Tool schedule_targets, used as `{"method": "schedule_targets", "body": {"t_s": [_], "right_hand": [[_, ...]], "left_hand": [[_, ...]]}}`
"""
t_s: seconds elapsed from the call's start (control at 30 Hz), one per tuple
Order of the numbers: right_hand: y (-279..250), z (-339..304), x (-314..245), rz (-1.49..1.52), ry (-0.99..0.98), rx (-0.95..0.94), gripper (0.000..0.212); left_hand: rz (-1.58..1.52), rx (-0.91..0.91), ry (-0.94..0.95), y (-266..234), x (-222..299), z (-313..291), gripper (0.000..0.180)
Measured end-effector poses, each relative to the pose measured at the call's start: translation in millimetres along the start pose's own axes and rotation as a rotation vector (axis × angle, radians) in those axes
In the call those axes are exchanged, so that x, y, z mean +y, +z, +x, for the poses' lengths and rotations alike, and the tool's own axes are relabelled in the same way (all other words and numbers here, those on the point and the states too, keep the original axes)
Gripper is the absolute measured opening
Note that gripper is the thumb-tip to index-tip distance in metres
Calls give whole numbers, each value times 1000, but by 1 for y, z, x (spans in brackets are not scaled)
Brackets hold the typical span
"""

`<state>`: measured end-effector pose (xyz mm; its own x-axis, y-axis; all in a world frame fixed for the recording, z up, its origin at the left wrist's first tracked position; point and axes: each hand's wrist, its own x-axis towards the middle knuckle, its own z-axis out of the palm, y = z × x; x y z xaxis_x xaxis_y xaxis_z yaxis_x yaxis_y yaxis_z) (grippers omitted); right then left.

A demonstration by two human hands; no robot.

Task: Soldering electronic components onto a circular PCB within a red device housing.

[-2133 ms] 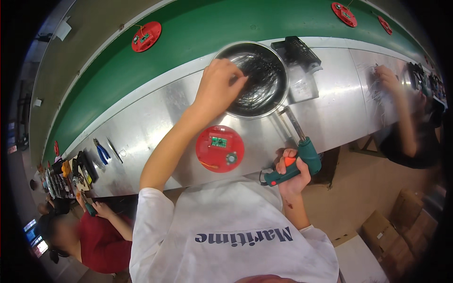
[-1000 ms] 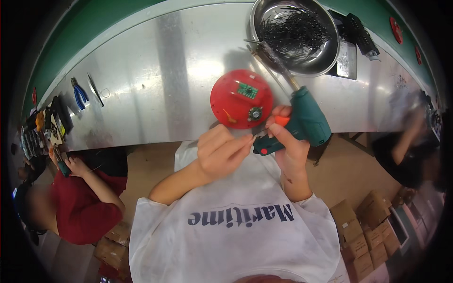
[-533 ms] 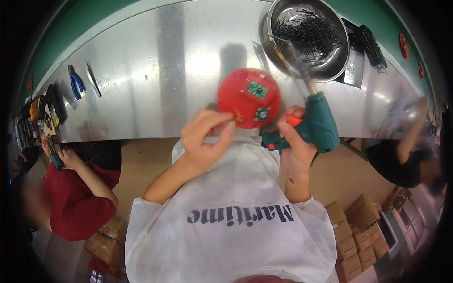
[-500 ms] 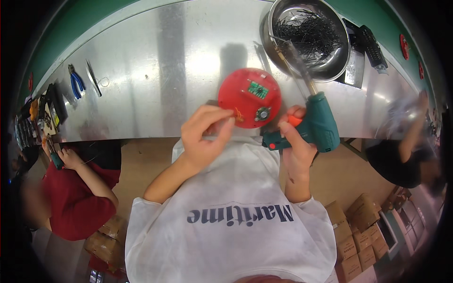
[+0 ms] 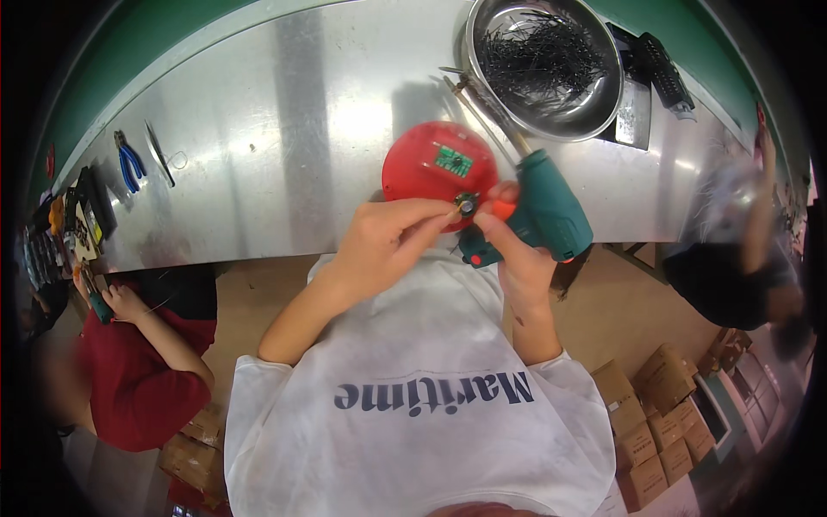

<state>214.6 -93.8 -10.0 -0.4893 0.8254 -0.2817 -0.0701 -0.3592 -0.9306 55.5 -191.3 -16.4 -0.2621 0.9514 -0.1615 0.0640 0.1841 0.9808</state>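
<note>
A round red plastic disc (image 5: 413, 155) lies at the front of the metal table before me, with a small green circuit board (image 5: 453, 160) and a small round metal-centred part (image 5: 468, 203) on it. My left hand (image 5: 388, 237) comes over the disc's near edge, thumb and forefinger pinched beside the round part. What lies between those fingertips is too small to make out. My right hand (image 5: 521, 258) is wrapped round a dark green pistol-shaped soldering gun (image 5: 556, 207) with an orange trigger. Its long metal tip points away from me, towards the steel bowl.
At the back right stands a steel bowl (image 5: 610, 108) of short black wires, beside a black device (image 5: 663, 73). Blue-handled pliers (image 5: 129, 161) and tweezers (image 5: 158, 153) lie at left. Co-workers sit on both sides, one in a red shirt (image 5: 146, 370). Cardboard boxes (image 5: 655, 431) are stacked behind right.
My left fingertips have moved right across the disc, from the orange wires to the round part. My right hand has shifted left with the soldering gun, closer to the left hand.
</note>
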Motion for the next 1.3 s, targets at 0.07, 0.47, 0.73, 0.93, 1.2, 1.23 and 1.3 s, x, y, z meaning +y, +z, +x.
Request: {"method": "schedule_targets", "body": {"t_s": [0.07, 0.47, 0.73, 0.93, 1.2, 1.23, 1.3], "right_hand": [[1, 1, 0, 3, -6, -2, 40], [-3, 5, -1, 22, 11, 28, 34], [-2, 7, 2, 45, 21, 13, 34], [3, 7, 1, -14, -30, 9, 34], [6, 6, -2, -6, 35, -9, 32], [7, 6, -4, -5, 35, -7, 32], [8, 5, -7, -19, 10, -8, 32]], "left_hand": [[73, 13, 54, 1, -1, -2, 15], [271, 173, 285, -5, 1, -10, 18], [202, 239, 175, -6, 3, -18, 17], [-168, 173, -173, 3, 10, -3, 14], [104, -33, 66, -1, 11, 8, 12], [142, -54, 102, -1, 11, 9, 13], [163, -58, 124, 0, 11, 10, 13]]}}
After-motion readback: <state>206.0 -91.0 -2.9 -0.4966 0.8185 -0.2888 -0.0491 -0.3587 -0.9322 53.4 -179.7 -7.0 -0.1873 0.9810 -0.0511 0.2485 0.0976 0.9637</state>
